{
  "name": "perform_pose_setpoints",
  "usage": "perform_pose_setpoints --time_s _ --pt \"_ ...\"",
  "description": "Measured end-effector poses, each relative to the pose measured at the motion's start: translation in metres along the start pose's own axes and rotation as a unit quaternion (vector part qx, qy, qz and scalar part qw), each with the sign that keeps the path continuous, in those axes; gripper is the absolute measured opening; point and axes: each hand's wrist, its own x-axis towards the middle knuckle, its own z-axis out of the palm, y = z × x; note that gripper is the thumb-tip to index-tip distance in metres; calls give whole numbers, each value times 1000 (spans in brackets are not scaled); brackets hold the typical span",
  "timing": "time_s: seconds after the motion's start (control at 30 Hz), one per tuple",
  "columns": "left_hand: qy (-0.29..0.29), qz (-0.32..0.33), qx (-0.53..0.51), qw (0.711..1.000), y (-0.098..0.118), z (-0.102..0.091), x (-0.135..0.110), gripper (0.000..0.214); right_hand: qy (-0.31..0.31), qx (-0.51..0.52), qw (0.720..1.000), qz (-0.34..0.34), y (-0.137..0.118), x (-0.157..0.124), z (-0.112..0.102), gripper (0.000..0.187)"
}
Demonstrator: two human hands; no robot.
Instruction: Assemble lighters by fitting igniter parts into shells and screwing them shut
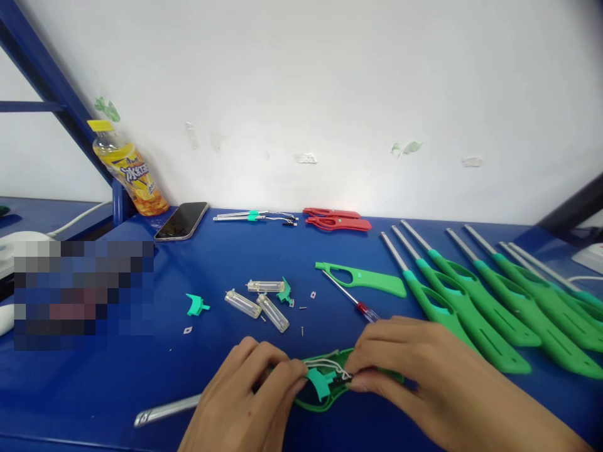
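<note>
An opened green utility lighter (313, 405) lies low in front of me, with its metal tube (167, 409) pointing left past my left hand. My left hand (249, 398) is closed on the tube end of its shell, thumb and fingertips beside a teal trigger (320, 383). Thin white wires (330, 362) run along the inside of the shell. At their end, a small black igniter piece (342, 379) is pinched by the fingertips of my right hand (405, 364). My fingers hide parts of the shell.
Clear fuel tanks (242, 304), a loose trigger (195, 305) and small screws (302, 331) lie ahead. Beyond are a green shell half (372, 279), a screwdriver (351, 295), red shells (336, 223), tube assemblies (254, 215), a phone (183, 221) and a bottle (129, 169). Several lighters (490, 301) lie right.
</note>
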Motion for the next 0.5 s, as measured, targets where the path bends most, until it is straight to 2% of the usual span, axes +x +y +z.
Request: perform_pose_setpoints --time_s 0.5 --pt "4 4 -26 1000 3 -2 3 25 11 13 1000 -8 1 2 1 11"
